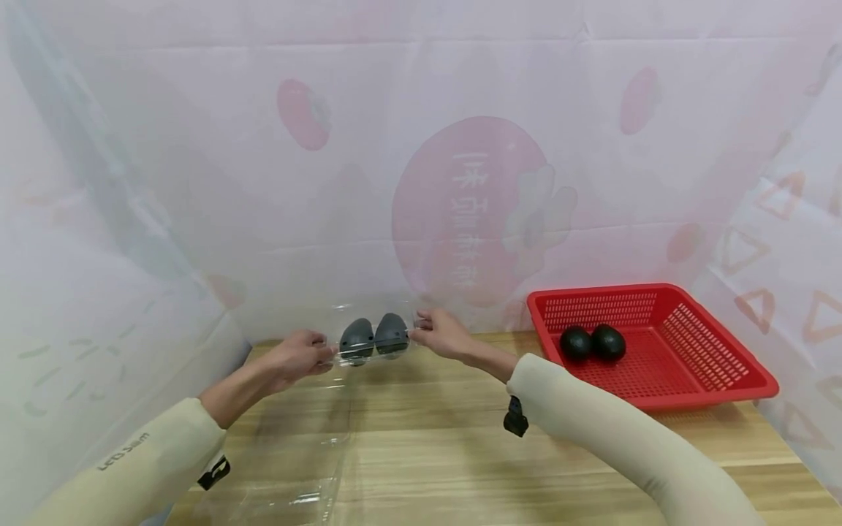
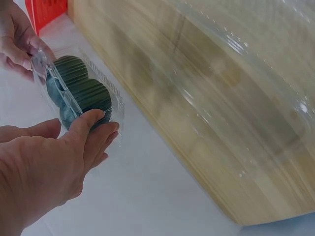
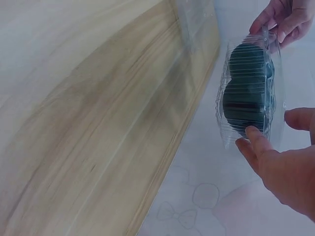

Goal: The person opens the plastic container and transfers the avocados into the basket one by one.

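Observation:
A clear plastic clamshell box (image 2: 117, 104) holding dark green avocados (image 1: 357, 340) is raised above the back of the table, one hand at each end. My left hand (image 1: 299, 358) grips its left end, and in the left wrist view the fingers of the left hand (image 2: 54, 157) lie along the box side. At the opposite end my right hand (image 1: 447, 336) pinches the edge; the right wrist view shows the right hand (image 3: 290, 167) with fingertips against the plastic. The lid looks closed over the avocados, though whether it is latched I cannot tell.
On the right of the wooden table (image 1: 421, 460) stands a red perforated basket (image 1: 658, 398) with two dark avocados (image 1: 608, 343) inside. More clear plastic packaging (image 1: 289, 467) lies at the table's left. Printed cloth walls (image 1: 355, 190) rise behind and on both sides.

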The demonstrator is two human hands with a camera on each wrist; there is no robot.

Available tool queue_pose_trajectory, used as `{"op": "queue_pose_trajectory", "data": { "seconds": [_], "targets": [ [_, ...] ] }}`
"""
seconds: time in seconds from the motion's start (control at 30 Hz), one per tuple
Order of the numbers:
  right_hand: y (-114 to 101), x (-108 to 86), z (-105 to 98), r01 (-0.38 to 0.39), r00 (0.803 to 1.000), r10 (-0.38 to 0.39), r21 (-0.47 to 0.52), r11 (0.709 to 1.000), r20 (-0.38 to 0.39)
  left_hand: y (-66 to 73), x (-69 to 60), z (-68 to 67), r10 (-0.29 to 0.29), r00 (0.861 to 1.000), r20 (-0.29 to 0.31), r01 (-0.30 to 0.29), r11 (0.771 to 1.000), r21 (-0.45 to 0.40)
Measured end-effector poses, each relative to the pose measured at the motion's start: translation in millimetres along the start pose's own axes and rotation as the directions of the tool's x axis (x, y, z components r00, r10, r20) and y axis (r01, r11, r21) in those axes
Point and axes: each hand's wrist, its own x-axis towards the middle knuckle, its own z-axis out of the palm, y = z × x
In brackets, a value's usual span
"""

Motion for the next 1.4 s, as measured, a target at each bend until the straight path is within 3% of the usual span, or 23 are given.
{"op": "queue_pose_trajectory", "data": {
  "seconds": [0.17,0.57,0.8,1.13,1.4],
  "targets": [
    [4,-14.8,-9,0.026,1.0,-0.026,-0.026,0.999,-0.005,3.5,1.1,16.1,0.02,0.999,0.025,-0.019,0.998,-0.052],
    [21,-45.1,-29,0.046,0.998,-0.05,-0.118,0.992,-0.03,14.9,-1.0,55.4,0.0,0.999,0.05,0.006,0.993,-0.116],
    [31,-65.4,-39,0.043,0.997,-0.052,-0.158,0.986,-0.055,16.8,0.0,79.6,0.006,0.999,0.032,-0.002,0.991,-0.135],
    [44,-91.2,-50,0.012,0.997,-0.03,-0.223,0.975,-0.077,20.4,2.6,104.0,0.01,0.998,0.062,0.0,0.989,-0.15],
    [54,-110.6,-54,0.002,0.998,-0.016,-0.201,0.98,-0.067,21.0,2.3,121.5,0.008,0.996,0.085,0.005,0.987,-0.159]
  ]
}}
